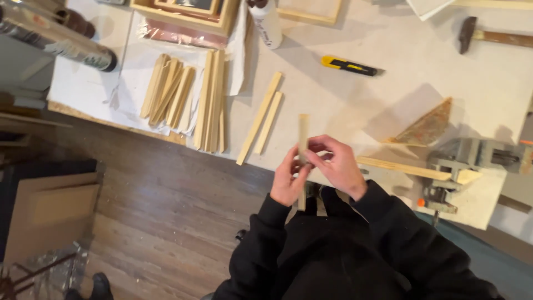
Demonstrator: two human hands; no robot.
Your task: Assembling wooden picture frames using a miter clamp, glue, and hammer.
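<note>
Both hands hold one thin pale wooden strip upright in front of my chest. My left hand grips its lower half from the left. My right hand pinches its middle from the right, fingers curled around it. The strip's lower end pokes out below my left hand. Two more loose strips lie side by side on the white tabletop just beyond my hands.
A pile of wooden strips lies at the left of the table. A yellow utility knife, a hammer, a glue bottle, a triangular wooden piece and a corner clamp holding a strip sit around. Wooden frames stand at the back.
</note>
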